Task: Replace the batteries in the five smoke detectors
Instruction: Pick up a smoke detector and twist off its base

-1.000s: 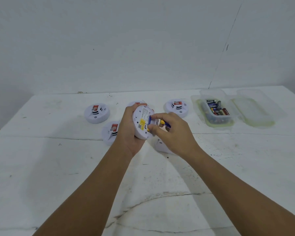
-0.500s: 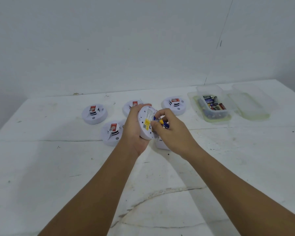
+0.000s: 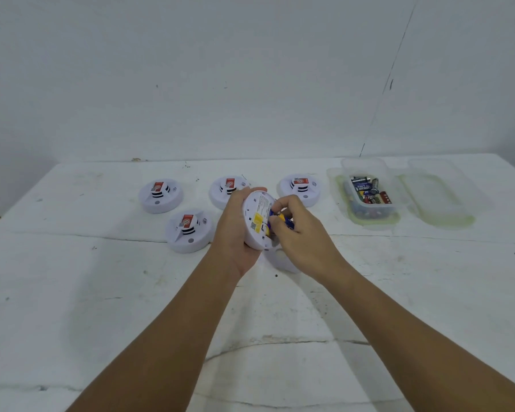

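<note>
- a white smoke detector (image 3: 257,221) is held on edge above the middle of the table (image 3: 72,292), its back with a yellow label turned toward the right hand.
- the left hand (image 3: 235,230) grips the detector, fingers curled round its far rim.
- the right hand (image 3: 298,233) pinches a blue and yellow battery (image 3: 284,220) at the detector's back, fingertips pressed against the housing.
- a white cover piece (image 3: 280,260) lies on the table just under the right hand, partly hidden.
- four more detectors sit face up on the table: one at far left (image 3: 160,195), one nearer and left of the hands (image 3: 188,230), one behind the left hand (image 3: 225,190), one behind the right hand (image 3: 300,188).
- to the right, well apart from the hands, a clear container (image 3: 369,173) holds loose batteries, resting on its lid.
- a second clear tray (image 3: 440,194) lies just beside it.
</note>
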